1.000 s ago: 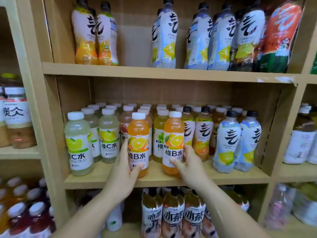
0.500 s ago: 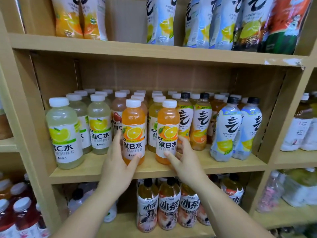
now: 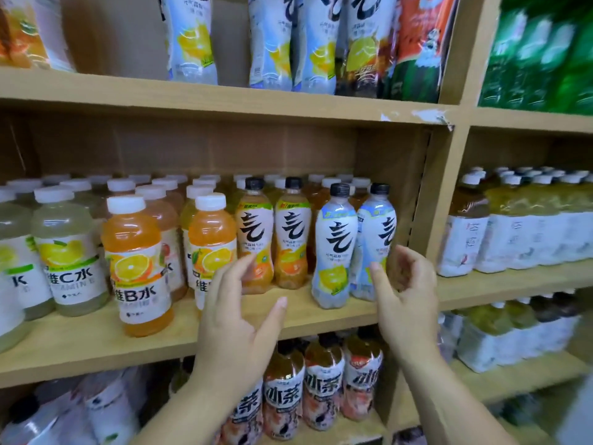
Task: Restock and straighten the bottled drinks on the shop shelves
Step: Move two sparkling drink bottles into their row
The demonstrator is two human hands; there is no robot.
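Bottled drinks [image 3: 290, 236] fill the middle shelf [image 3: 96, 345] across the centre of the frame, most labels facing out. I judge the straightening partly done: the orange bottle [image 3: 134, 268] at lower left stands forward of its row. My left hand [image 3: 237, 316] is spread and empty. My right hand [image 3: 407, 293], loosely curled, grips nothing beside the pale blue bottle [image 3: 375, 239].

Pale wooden shelving [image 3: 224, 104], brown cardboard backing [image 3: 224, 149]
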